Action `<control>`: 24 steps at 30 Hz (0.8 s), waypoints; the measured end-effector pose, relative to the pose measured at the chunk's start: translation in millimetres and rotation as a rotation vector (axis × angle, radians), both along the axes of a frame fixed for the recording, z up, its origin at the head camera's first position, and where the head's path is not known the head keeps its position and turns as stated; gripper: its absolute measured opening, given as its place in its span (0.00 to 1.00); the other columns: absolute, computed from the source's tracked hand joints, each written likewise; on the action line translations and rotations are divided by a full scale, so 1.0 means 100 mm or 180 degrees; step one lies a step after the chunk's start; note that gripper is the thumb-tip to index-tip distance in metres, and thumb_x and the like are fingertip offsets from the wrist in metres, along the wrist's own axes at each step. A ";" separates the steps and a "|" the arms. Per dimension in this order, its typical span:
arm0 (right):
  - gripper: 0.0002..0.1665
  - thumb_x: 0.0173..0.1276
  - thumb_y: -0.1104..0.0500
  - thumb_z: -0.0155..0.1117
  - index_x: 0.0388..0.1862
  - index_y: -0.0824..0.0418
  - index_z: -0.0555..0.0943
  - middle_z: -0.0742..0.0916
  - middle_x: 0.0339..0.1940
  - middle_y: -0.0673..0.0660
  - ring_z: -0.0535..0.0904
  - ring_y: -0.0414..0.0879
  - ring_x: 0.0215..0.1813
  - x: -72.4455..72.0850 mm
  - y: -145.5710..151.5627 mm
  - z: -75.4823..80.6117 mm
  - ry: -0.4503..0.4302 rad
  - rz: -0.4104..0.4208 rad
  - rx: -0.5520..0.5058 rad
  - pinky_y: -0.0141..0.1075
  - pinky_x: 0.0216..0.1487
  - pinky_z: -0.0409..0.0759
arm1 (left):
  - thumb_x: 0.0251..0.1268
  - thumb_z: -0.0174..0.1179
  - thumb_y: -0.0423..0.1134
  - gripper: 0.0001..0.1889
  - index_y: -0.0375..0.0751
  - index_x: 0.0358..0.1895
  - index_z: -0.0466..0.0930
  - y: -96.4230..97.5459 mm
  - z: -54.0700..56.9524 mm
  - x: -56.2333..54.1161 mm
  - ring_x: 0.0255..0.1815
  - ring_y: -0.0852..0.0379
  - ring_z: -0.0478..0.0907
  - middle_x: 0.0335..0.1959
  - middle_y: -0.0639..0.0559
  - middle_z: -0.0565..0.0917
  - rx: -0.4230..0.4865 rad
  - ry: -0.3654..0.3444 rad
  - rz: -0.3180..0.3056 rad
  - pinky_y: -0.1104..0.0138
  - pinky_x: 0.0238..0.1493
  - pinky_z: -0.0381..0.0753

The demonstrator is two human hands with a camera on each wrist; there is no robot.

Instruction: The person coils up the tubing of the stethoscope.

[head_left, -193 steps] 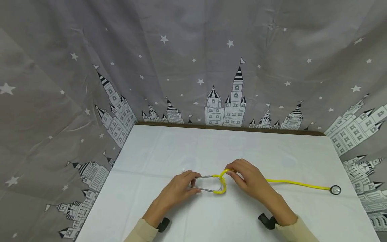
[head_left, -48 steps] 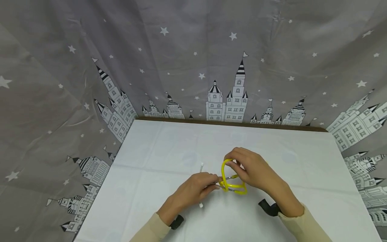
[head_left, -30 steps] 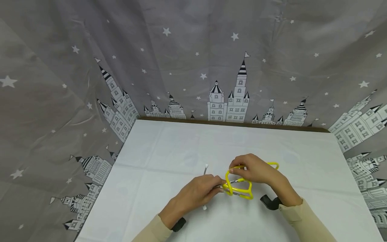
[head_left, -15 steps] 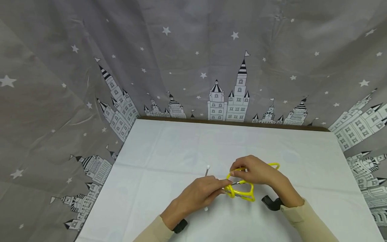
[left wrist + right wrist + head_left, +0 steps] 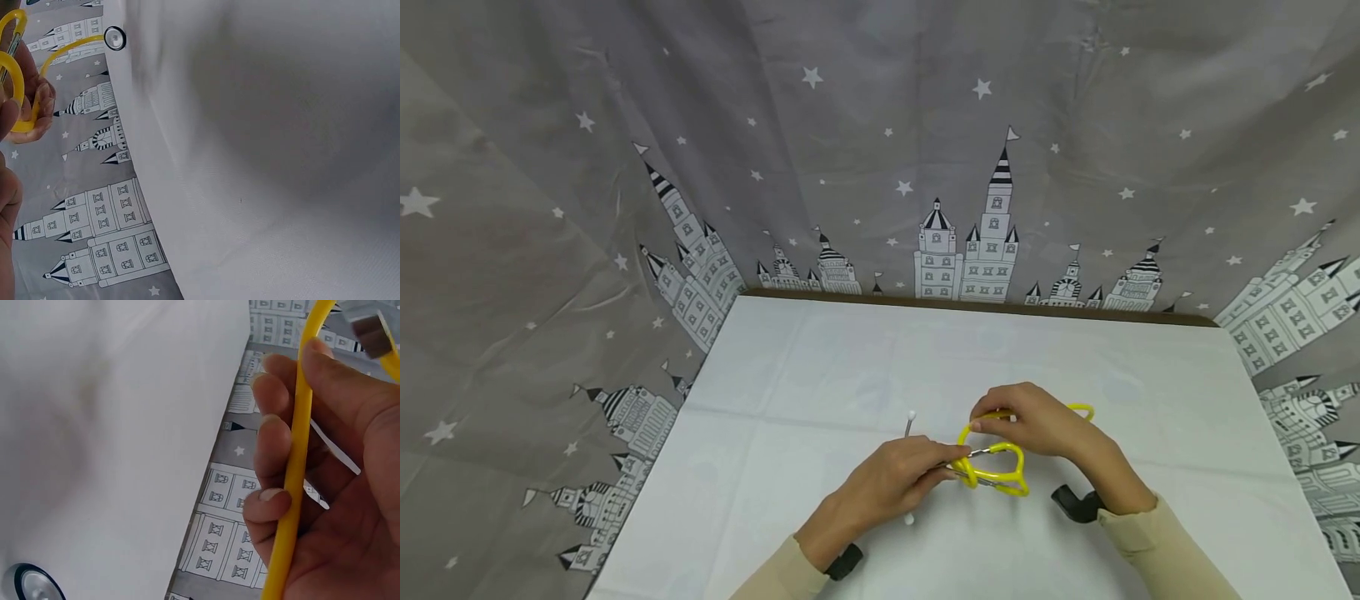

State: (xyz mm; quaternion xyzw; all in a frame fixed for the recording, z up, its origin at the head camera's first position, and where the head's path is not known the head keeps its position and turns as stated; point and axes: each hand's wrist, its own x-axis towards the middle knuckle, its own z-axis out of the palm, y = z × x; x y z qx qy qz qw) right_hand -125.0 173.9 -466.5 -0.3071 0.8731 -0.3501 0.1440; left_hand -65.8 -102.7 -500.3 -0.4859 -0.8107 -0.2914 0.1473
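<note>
A stethoscope with yellow tubing (image 5: 1019,482) is between both hands, over the middle of the table. My left hand (image 5: 891,479) pinches its metal ear tubes, where a turn of the yellow tubing wraps round them. One white ear tip (image 5: 912,415) pokes out beyond that hand, another (image 5: 909,518) on the near side. My right hand (image 5: 1026,421) holds the long part of the tubing between thumb and fingers; in the right wrist view the tube (image 5: 297,456) crosses the curled fingers. The round chest piece (image 5: 115,38) shows in the left wrist view but is hidden in the head view.
A white-covered table (image 5: 820,358) lies under the hands, with a brown back edge (image 5: 865,298). Behind and beside it hangs a grey curtain (image 5: 850,167) printed with castles and stars. Dark wrist straps (image 5: 1077,505) sit near both beige sleeves (image 5: 1157,542).
Since the earliest frame, the left hand has moved right with the ear tubes, and the tubing has gone round them. The chest piece has left the table's right side. Lately the hands barely shift.
</note>
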 end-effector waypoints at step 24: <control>0.08 0.71 0.53 0.78 0.47 0.48 0.93 0.92 0.44 0.48 0.79 0.43 0.41 -0.17 0.60 -0.25 0.0386 -0.1268 -0.0009 0.31 0.40 0.80 | 0.74 0.70 0.43 0.20 0.47 0.66 0.84 -0.06 0.08 0.07 0.41 0.69 0.83 0.53 0.60 0.92 0.0052 -0.0035 -0.0037 0.85 0.45 0.77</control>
